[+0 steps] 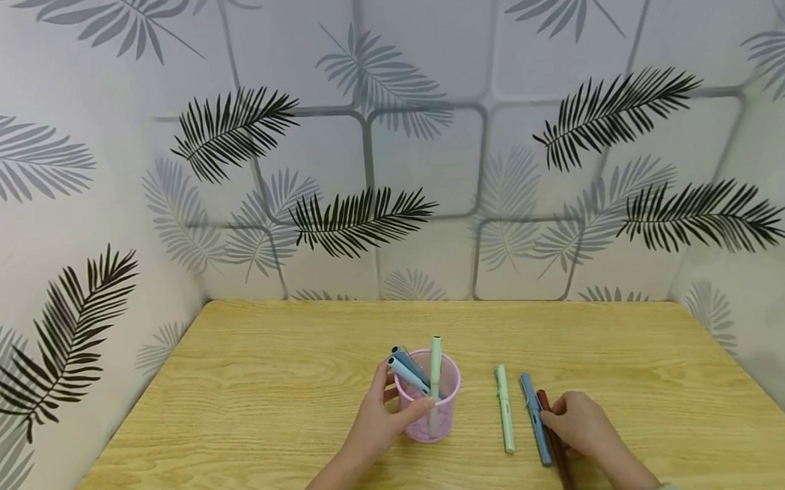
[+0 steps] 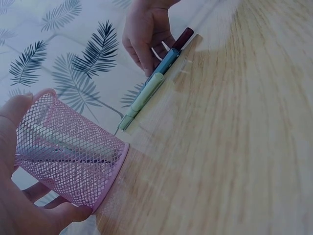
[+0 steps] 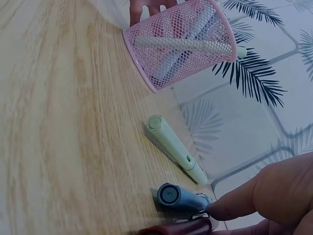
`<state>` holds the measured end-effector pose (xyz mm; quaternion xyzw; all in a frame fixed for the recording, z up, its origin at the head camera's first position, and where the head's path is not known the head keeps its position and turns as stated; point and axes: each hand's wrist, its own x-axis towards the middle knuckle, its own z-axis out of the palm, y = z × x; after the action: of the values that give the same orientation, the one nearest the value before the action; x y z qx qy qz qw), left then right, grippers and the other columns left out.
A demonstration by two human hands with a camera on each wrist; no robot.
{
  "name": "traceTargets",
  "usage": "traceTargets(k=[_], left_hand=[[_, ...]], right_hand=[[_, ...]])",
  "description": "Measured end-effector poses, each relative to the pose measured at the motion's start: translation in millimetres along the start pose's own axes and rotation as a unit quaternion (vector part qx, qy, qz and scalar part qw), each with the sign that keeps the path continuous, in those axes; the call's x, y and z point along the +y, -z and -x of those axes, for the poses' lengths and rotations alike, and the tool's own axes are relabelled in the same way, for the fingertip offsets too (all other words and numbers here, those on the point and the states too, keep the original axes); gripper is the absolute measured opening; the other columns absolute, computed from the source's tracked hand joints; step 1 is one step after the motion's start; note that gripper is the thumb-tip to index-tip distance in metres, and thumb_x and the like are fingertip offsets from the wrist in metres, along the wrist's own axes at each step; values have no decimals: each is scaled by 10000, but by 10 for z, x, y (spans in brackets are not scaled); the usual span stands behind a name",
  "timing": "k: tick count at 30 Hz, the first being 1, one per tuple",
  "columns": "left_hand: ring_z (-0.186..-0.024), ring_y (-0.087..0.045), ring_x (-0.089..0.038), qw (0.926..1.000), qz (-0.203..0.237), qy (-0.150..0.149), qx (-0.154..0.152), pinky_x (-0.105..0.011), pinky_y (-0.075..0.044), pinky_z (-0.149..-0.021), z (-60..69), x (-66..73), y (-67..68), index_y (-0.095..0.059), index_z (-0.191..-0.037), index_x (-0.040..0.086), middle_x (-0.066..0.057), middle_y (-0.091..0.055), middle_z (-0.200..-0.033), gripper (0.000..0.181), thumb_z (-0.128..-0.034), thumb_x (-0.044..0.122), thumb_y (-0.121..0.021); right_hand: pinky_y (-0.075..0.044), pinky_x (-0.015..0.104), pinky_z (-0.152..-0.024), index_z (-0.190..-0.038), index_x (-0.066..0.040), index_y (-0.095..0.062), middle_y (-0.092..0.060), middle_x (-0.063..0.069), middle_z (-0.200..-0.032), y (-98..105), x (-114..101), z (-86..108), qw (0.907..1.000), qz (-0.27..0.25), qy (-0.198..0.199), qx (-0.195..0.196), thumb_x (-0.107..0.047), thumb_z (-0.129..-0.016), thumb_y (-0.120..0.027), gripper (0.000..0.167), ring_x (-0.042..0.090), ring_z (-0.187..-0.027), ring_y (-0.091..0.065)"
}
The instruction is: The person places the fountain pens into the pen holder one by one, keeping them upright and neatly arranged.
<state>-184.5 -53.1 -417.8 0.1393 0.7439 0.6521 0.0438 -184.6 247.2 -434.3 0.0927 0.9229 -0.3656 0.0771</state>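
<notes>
My left hand point(image 1: 375, 420) grips a pink mesh pen cup point(image 1: 447, 415), thumb at the near rim and fingers round the far side. The cup stands upright on the table. Leaning in it are a light green pen point(image 1: 436, 364), a pale blue pen point(image 1: 407, 374) and a darker blue pen point(image 1: 405, 358). To the right, my right hand point(image 1: 584, 424) pinches a dark red pen point(image 1: 562, 465) lying on the table. Beside that pen lie a blue pen point(image 3: 180, 198), close to my thumb in the right wrist view, and another light green pen point(image 1: 504, 410).
The wooden table point(image 1: 259, 373) extends to both sides of the cup. Behind it rises a pale wall covering point(image 1: 434, 257) with a leaf pattern, which also runs along the left and right sides.
</notes>
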Motion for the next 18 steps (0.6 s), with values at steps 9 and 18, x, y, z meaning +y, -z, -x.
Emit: traceTargets(k=[9, 18], left_hand=[[-1157, -443, -430, 10000, -30, 35, 3, -465, -470, -848, 14, 18, -2, -303, -1418, 129, -157, -443, -1227, 736, -824, 268, -716], [-1155, -445, -429, 10000, -40, 4, 5, -475, -462, -858, 6, 21, 3, -307, -1417, 126, -154, -446, -1224, 738, -822, 273, -718]], right_hand=[[-489, 281, -458, -836, 61, -558, -502, 101, -705, 3, -9, -15, 9999, 101, -48, 58, -96, -814, -583, 161, 182, -579, -518], [-358, 229, -421, -642, -28, -527, -435, 15, -543, 23, -28, -25, 9977, 609, 137, 270, -125, -772, -615, 185, 115, -458, -422]])
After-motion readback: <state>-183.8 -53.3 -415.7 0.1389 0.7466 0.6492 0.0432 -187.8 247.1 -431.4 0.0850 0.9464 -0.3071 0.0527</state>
